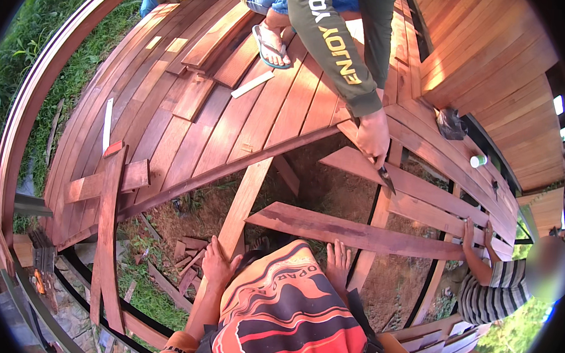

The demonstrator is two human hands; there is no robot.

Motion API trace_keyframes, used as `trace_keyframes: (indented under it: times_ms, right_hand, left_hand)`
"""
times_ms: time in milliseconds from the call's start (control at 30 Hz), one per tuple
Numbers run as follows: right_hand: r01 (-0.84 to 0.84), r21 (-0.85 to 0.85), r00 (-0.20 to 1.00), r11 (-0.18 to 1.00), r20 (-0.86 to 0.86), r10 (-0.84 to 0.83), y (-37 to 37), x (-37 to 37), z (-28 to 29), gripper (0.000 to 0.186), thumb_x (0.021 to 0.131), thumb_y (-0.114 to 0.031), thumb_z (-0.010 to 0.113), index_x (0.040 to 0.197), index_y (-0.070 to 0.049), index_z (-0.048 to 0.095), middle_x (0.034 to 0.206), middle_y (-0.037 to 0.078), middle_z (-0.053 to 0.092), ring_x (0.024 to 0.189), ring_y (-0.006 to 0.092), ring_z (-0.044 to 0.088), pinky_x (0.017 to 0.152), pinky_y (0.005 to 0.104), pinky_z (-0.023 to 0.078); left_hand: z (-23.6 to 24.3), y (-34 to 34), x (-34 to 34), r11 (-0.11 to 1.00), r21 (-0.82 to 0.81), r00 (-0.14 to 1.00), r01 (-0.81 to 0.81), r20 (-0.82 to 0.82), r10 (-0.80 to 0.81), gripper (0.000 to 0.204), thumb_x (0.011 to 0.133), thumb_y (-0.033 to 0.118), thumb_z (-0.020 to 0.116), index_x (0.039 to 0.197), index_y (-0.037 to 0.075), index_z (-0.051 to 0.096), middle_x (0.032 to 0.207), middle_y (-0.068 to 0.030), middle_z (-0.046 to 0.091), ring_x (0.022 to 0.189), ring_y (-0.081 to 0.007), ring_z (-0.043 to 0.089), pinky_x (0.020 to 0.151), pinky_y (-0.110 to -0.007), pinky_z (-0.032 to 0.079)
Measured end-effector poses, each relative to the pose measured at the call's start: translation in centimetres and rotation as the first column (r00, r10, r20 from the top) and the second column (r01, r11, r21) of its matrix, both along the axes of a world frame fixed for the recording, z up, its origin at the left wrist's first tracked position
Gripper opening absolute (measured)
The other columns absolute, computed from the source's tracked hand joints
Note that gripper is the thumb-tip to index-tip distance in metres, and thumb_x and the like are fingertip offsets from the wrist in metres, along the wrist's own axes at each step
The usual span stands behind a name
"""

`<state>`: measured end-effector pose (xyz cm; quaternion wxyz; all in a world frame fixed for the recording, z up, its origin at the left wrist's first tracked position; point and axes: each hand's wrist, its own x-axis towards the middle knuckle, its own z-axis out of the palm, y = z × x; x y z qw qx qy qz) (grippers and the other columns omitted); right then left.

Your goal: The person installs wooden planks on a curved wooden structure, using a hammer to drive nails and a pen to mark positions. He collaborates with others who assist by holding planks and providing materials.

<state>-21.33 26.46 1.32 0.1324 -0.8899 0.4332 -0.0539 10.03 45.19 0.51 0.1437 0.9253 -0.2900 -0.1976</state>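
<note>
My left hand [219, 263] rests on a pale wooden joist [245, 197], its fingers apart and holding nothing. My right hand [338, 263] has its fingers stretched out just below a loose reddish plank [350, 232] with an angled end; whether it touches the plank I cannot tell. The plank spans the gap in the deck, lying across a second joist [369, 243]. Beyond it, a co-worker's hand [373, 137] in a dark green sleeve holds a small bladed tool [386, 179] over an angled deck board [411, 184].
A person in a striped shirt [499, 287] at the right has both hands on the boards. Laid decking [233, 135] curves across the far left, with loose planks [223, 40] on top. Through the gap show soil and wood offcuts [190, 261]. A curved railing [32, 90] edges the deck.
</note>
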Motion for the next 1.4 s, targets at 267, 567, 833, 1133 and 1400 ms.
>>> trace_keyframes:
  times_ms: [267, 567, 833, 1133, 1400]
  right_hand:
    - [0.021, 0.794, 0.541, 0.608, 0.503, -0.674, -1.0, 4.8, -0.1, 0.044, 0.107, -0.029, 0.055, 0.138, 0.002, 0.053, 0.117, 0.017, 0.07, 0.103, 0.0274, 0.07, 0.084, 0.0371, 0.057]
    - [-0.661, 0.55, -0.61, 0.511, 0.003, -0.793, -23.3, 17.9, 10.2, 0.075, 0.097, -0.066, 0.055, 0.137, -0.002, 0.052, 0.124, 0.015, 0.065, 0.12, 0.0281, 0.061, 0.108, 0.0453, 0.047]
    - [-0.736, 0.424, -0.577, 0.528, 0.014, -0.816, -30.3, 11.2, 7.2, 0.023, 0.102, -0.029, 0.055, 0.096, -0.011, 0.068, 0.1, 0.005, 0.074, 0.099, 0.0224, 0.068, 0.097, 0.0447, 0.05]
    - [-0.315, 0.657, -0.8, 0.686, 0.205, -0.563, -20.0, -0.5, 5.4, 0.018, 0.099, -0.029, 0.063, 0.091, -0.015, 0.056, 0.071, -0.004, 0.046, 0.07, 0.0159, 0.051, 0.075, 0.0395, 0.051]
    - [-0.191, 0.844, -0.757, 0.501, 0.198, -0.622, -18.6, 2.3, 10.7, 0.019, 0.102, -0.025, 0.064, 0.114, -0.014, 0.055, 0.089, -0.001, 0.054, 0.073, 0.0097, 0.051, 0.065, 0.0269, 0.049]
  left_hand:
    - [-2.7, 1.8, 1.6, 0.979, -0.138, 0.989, 0.149, 0.042, -0.145, 0.083, 0.079, 0.05, 0.08, 0.134, -0.001, 0.046, 0.113, -0.0202, 0.062, 0.109, -0.0405, 0.061, 0.086, -0.05, 0.051]
    - [0.1, 0.3, 3.1, 0.995, -0.009, 0.971, 0.101, -0.217, -0.1, 0.078, 0.073, 0.054, 0.083, 0.121, 0.001, 0.053, 0.115, -0.0213, 0.062, 0.11, -0.0395, 0.061, 0.086, -0.051, 0.049]
    - [3.2, -7.2, 5.7, 0.903, -0.315, 0.954, 0.293, 0.16, -0.254, 0.064, 0.082, 0.037, 0.081, 0.129, 0.001, 0.056, 0.124, -0.0204, 0.06, 0.118, -0.0402, 0.056, 0.099, -0.051, 0.045]
    - [6.0, -31.3, 0.0, 0.509, -0.493, 0.673, 0.705, 0.24, -0.699, 0.069, 0.079, 0.019, 0.083, 0.138, 0.002, 0.051, 0.138, -0.0189, 0.054, 0.129, -0.0402, 0.05, 0.109, -0.05, 0.041]
    - [3.7, -50.1, -6.4, -0.048, -0.331, 0.144, 0.942, 0.531, -0.835, 0.088, 0.071, 0.021, 0.084, 0.146, 0.0, 0.043, 0.151, -0.0196, 0.045, 0.143, -0.0362, 0.042, 0.119, -0.049, 0.035]
